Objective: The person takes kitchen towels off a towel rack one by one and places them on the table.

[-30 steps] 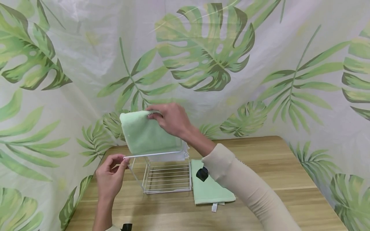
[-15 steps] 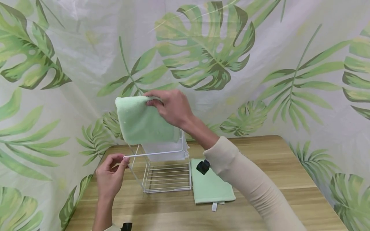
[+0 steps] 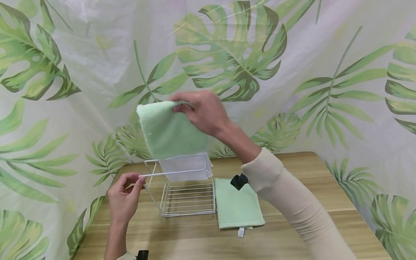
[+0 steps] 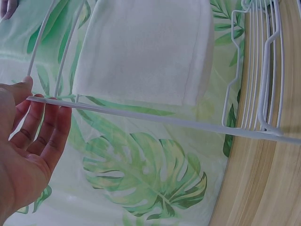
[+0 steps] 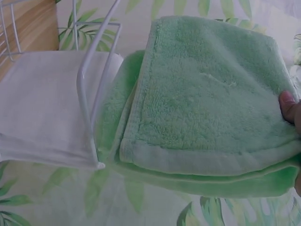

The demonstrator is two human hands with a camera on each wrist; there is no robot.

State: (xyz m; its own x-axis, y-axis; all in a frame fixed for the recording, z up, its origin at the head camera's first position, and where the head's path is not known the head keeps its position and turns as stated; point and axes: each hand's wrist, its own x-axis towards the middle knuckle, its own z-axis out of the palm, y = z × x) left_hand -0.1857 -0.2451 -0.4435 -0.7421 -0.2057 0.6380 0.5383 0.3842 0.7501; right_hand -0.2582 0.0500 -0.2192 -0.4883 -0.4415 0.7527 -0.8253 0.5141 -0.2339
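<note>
Up near the middle of the frame, the right hand (image 3: 206,112) pinches a folded green towel (image 3: 173,131) by its top edge, so it hangs down flat, maybe to keep its folds neat. Its low edge is by the top of the white wire rack (image 3: 188,215); I cannot tell if they touch. At the lower left, the left hand (image 3: 125,196) pinches the near end of the rack's top bar with thumb and fingers, likely to keep the rack from tipping. A white cloth (image 3: 191,164) hangs on the rack, behind that bar. Another green towel (image 3: 237,207) lies flat just right of the rack, with its tag (image 3: 241,232) poking out. All this is on a brown wood table (image 3: 188,242). Behind it hangs a pale sheet (image 3: 97,72) with big green leaves.
</note>
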